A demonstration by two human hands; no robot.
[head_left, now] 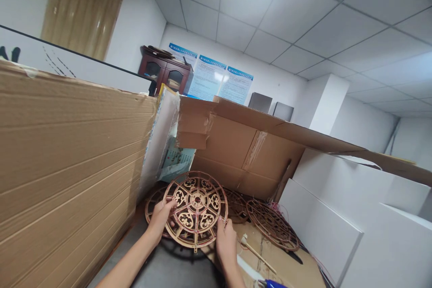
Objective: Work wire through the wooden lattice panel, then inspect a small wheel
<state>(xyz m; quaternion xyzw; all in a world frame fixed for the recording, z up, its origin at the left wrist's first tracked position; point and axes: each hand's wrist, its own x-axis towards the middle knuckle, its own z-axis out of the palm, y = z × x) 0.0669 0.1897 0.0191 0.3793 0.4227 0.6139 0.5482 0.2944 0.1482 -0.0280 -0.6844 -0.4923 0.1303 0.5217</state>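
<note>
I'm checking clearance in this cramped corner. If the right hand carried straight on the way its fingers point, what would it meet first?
The right hand points up and away, already gripping the round wooden fretwork disc. Beyond that, probably the brown cardboard box wall, though depth is unclear.

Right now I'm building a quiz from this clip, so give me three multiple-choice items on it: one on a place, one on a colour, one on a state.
1. Where does the second wooden disc lie?
A. To the right of the held disc, flat on cardboard
B. On top of the dark cabinet
C. Inside the white box

2. What colour are the boxes at the right?
A. Black
B. White
C. Green

3. How is the carved wooden disc held?
A. Lying untouched
B. By one hand only
C. By both hands at its rim

Answers:
1. A, it rests flat on the cardboard sheet right of the hands.
2. B, their faces are plain white.
3. C, the left hand grips its left edge and the right hand its lower right edge.
</note>
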